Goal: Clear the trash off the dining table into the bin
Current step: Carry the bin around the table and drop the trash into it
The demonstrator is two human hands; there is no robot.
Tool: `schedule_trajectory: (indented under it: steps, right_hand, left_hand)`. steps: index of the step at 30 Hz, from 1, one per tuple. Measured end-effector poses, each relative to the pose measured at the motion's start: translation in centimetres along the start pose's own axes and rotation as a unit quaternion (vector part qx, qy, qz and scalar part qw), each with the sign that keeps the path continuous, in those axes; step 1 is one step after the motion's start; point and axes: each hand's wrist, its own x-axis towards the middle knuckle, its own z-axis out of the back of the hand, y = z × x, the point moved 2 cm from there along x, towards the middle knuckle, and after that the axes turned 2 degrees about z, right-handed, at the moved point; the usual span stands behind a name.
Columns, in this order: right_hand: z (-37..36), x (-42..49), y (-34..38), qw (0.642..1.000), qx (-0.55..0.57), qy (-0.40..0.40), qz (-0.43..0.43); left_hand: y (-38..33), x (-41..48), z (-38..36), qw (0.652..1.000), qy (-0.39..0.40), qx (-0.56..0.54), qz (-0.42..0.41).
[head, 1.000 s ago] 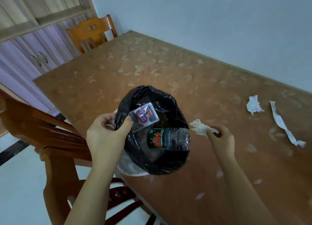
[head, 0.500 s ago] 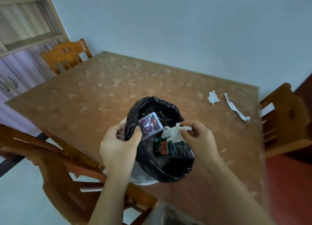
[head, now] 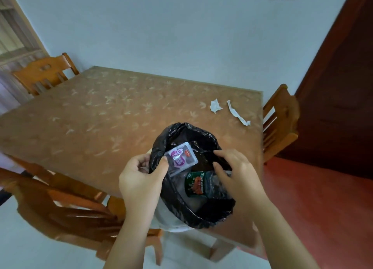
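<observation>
My left hand (head: 141,180) grips the near-left rim of the bin (head: 171,218), which is white with a black bag liner (head: 201,216). Inside lie a clear wrapper with a purple label (head: 180,157) and a plastic bottle with a green label (head: 196,185). My right hand (head: 236,176) hovers over the bin's mouth with fingers apart and nothing visible in it. A crumpled white tissue (head: 215,106) and a long torn paper strip (head: 237,113) lie on the far right of the brown patterned table (head: 90,123).
Wooden chairs stand at the far left (head: 44,73), the right side (head: 280,119) and the near left (head: 66,204) of the table. A dark red door (head: 339,87) is at the right, above red floor. A wall runs behind the table.
My right hand carried a white tissue from the table to the bin and let it go inside; the hand is now empty over the opening. The view has tilted up.
</observation>
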Motion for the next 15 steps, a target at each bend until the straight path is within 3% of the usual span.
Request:
schedule_trajectory:
  steps: [11, 15]
  right_hand:
    - [15.3, -12.7, -13.7, 0.988, -0.076, -0.045, -0.124]
    - [18.8, -15.1, -17.1, 0.985, -0.094, -0.049, -0.133]
  left_hand:
    - [-5.2, -14.0, -10.2, 0.999, 0.022, 0.015, -0.044]
    - [-5.9, -17.3, -13.0, 0.999, 0.022, -0.015, -0.02]
